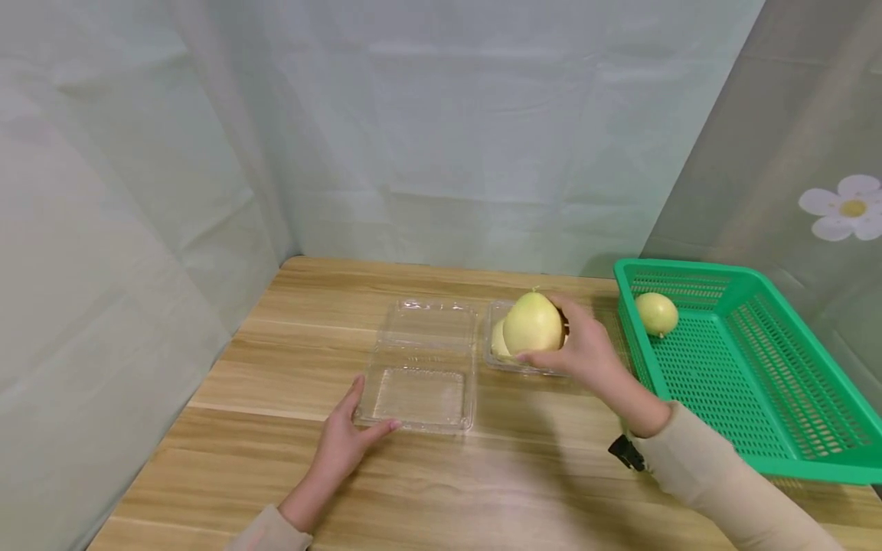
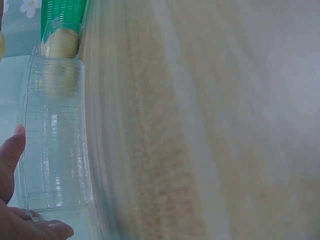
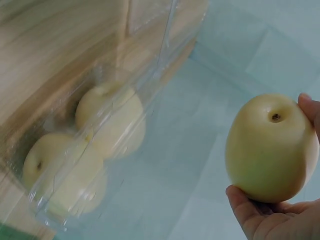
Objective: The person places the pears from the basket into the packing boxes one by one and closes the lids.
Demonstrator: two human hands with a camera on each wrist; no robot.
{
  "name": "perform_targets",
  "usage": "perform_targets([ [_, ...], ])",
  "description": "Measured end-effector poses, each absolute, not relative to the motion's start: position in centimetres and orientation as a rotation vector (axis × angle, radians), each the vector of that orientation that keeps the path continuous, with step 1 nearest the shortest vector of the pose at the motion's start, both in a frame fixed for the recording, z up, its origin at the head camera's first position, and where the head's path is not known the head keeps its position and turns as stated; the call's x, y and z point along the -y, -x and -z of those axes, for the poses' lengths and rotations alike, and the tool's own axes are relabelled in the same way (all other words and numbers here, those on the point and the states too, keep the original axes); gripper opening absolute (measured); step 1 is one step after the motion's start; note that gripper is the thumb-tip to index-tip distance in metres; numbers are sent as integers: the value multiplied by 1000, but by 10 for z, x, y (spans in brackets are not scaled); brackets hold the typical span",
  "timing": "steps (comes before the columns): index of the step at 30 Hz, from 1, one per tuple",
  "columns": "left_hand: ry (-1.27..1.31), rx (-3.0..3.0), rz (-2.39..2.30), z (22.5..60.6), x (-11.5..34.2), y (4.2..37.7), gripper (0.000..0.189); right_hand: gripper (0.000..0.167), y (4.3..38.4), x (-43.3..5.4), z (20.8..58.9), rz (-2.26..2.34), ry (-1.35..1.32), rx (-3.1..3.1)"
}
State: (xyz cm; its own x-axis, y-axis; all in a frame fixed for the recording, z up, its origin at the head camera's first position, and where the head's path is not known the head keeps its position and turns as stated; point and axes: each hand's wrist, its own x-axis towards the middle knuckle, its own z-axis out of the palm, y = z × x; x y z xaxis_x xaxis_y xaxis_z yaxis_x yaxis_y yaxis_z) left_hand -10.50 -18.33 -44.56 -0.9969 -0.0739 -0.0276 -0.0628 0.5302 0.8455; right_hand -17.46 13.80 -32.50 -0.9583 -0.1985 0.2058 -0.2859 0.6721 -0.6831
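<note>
- Pinching one pear (image 1: 533, 323), right grip (image 1: 587, 346) hovers near two boxed pears (image 3: 111, 121).
- Left grip (image 1: 346, 432) spreads against an unfilled clamshell (image 1: 422, 394).
- One unpacked pear (image 1: 657, 314) remains in the basket (image 1: 806, 467).

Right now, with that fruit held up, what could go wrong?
The held fruit, pinched in the right hand, might slip and bruise the two fruits in the clear container. The open, empty container looks thin and light; it could slide if the left hand lets go.

Right hand (image 1: 584, 348) grips a pale-yellow pear (image 1: 530, 325), stem up, right of center, as left hand (image 1: 344, 435) touches an open, clear clamshell (image 1: 422, 394) below center.
</note>
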Motion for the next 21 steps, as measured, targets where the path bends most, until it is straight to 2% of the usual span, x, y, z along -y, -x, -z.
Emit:
perform_targets([
  [11,-125,2723,1526,446,184,105,98,86,168,-109,336,-1217,-572,2707],
  [21,-139,2723,1529,445,183,105,98,92,165,-93,343,-1278,-577,2732],
])
